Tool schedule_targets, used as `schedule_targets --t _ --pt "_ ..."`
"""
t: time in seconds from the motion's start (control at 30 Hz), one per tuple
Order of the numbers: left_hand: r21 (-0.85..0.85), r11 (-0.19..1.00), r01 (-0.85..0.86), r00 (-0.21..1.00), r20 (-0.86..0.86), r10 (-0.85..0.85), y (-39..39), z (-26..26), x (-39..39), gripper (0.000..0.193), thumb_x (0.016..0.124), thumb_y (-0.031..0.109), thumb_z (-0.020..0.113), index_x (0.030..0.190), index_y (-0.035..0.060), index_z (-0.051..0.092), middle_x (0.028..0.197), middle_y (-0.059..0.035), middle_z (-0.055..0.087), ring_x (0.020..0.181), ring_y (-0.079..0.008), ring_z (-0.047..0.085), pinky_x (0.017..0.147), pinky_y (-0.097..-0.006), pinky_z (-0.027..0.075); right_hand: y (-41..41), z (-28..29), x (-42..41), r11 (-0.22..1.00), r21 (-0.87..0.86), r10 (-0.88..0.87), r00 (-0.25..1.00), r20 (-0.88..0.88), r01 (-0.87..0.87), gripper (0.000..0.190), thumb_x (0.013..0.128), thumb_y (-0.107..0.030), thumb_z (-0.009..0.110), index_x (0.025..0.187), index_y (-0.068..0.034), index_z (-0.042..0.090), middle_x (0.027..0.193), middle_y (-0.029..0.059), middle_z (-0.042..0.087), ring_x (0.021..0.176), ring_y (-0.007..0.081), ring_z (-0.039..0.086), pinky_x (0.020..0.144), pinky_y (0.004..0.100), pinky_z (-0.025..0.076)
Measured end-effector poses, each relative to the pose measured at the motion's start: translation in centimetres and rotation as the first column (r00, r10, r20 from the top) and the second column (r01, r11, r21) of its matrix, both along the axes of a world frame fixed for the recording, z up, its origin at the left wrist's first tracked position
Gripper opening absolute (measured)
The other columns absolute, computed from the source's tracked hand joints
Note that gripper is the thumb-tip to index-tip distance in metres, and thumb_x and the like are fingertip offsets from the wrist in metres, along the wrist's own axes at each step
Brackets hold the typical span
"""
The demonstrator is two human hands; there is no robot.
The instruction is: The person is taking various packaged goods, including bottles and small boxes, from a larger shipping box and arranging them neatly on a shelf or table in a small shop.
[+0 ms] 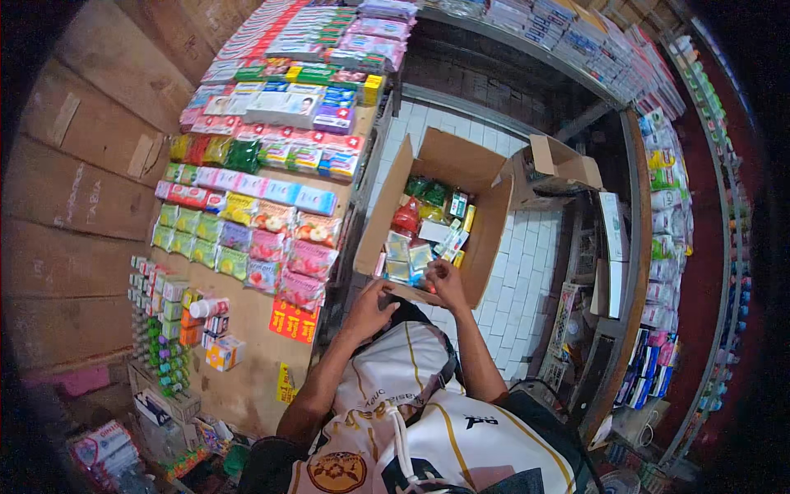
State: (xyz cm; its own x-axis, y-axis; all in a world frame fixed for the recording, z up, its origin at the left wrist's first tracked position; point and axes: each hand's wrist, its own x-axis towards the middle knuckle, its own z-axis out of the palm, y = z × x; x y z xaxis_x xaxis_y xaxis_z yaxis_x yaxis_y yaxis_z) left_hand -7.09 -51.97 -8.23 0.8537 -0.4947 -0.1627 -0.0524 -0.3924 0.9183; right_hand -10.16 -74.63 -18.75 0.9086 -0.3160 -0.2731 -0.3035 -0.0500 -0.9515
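An open cardboard box [494,247] stands on the floor before me, holding small boxed and bagged goods. Just outside its near left corner is my left hand [369,312], thumb and fingers apart and nothing visible between them. My right hand [445,284] reaches over the near edge with curled fingers; a small red patch shows beside them, and I cannot tell whether they grip anything. Close to that hand lie clear-wrapped packets [409,256] and slim cartons [453,239]. Deeper in the box are a red bag [406,216], a dark green bag [426,190] and a white carton [434,231].
On my left, a wooden shelf [247,395] carries rows of soap packs [271,244], cartons [284,105] and small bottles [163,358]. A smaller open carton [555,167] stands beyond the box on the tiled floor [518,296]. Racks with hanging packets [663,197] line the right.
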Motion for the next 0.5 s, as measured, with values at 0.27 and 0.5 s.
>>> schedule_targets --t 0.27,0.5 --pt "0.24 0.96 0.145 0.989 -0.048 -0.138 -4.8 -2.6 2.8 0.035 0.076 0.012 0.071 0.106 0.0022 0.057 0.093 -0.0139 0.062 0.089 -0.0287 0.063 0.078 -0.0395 0.05 -8.6 -12.5 5.9 0.942 -0.284 -0.268 0.911 -0.312 0.18 0.042 0.074 -0.013 0.073 0.113 -0.003 0.059 0.083 0.0137 0.066 0.062 0.0211 0.065 0.059 0.0334 0.054" --pt "0.357 0.915 0.187 0.954 -0.288 -0.083 -5.5 -6.4 2.5 0.034 0.078 0.017 0.069 0.106 0.0041 0.057 0.081 -0.0131 0.063 0.079 -0.0318 0.064 0.071 -0.0415 0.05 -10.3 -20.3 10.8 0.91 -0.303 -0.402 0.786 -0.47 0.284 0.075 0.075 -0.038 0.075 0.128 0.007 0.045 0.101 0.0238 0.062 0.075 0.0266 0.064 0.062 0.0392 0.054"
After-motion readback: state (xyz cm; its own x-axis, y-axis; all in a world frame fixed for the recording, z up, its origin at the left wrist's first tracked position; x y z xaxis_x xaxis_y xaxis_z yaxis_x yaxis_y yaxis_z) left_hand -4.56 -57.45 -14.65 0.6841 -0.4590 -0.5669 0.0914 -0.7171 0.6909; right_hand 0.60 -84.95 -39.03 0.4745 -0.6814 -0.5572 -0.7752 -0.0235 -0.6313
